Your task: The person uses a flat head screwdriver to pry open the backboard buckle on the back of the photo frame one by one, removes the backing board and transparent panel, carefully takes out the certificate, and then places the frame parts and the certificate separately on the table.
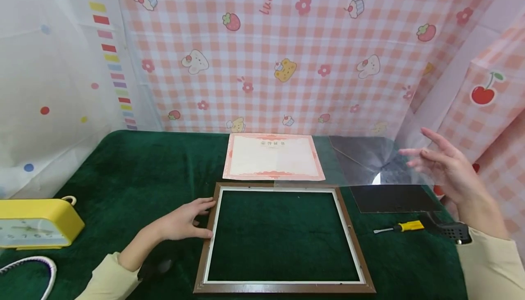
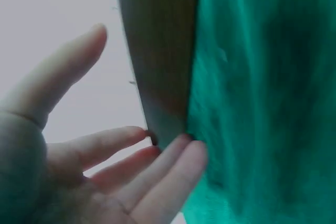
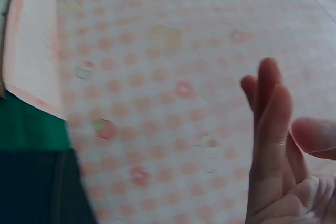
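A brown picture frame (image 1: 287,287) with a white inner lip lies on the green cloth in the head view. My left hand (image 1: 186,220) rests against its left side, fingers and thumb fairly straight. In the left wrist view, that hand's fingertips (image 2: 191,156) touch the brown frame edge (image 2: 160,40). To the right, my right hand (image 1: 451,172) pinches the right side of a clear plastic sheet (image 1: 385,165). The sheet overlaps the lower right of a pink-bordered certificate (image 1: 254,158) behind the frame. Its exact outline is hard to see.
A dark flat board (image 1: 393,199) lies right of the frame, partly seen through the sheet. Nearer is a yellow-handled screwdriver (image 1: 410,225). At the left stand a yellow clock (image 1: 67,222) and a white curved cord (image 1: 51,268). A checked curtain (image 1: 262,99) hangs behind.
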`<action>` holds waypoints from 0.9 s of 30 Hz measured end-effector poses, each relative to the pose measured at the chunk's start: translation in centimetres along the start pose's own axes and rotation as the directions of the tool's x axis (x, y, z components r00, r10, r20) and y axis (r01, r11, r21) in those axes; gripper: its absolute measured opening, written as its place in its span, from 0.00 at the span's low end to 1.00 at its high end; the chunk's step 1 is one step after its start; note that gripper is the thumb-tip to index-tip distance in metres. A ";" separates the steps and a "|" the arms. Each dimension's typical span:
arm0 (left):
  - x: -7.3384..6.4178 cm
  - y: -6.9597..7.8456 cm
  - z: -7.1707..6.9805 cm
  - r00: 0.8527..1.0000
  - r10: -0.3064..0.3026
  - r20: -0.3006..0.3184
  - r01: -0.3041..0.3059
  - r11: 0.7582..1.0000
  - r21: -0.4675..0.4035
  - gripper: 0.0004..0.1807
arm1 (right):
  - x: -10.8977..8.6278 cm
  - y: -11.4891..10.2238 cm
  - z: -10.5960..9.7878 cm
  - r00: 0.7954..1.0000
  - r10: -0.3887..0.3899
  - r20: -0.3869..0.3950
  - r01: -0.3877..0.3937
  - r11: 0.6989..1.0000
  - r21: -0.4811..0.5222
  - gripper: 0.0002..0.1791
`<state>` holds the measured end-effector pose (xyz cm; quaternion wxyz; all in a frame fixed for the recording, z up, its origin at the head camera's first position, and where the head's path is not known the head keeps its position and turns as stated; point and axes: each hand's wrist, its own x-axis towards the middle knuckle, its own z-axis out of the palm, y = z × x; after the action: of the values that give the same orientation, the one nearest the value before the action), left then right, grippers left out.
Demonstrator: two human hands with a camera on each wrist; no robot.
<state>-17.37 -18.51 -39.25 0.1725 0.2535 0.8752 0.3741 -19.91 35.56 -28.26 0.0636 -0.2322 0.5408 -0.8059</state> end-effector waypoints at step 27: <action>-5.1 4.4 2.8 0.982 -0.166 0.094 0.138 0.958 0.253 0.42 | 9.0 14.4 9.1 0.936 0.267 -0.230 -0.224 0.955 0.197 0.32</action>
<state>-10.45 -17.27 -37.25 0.2180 0.2257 0.9203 0.2335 -25.97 18.85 -35.72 0.1136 -0.0516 0.4996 -0.8572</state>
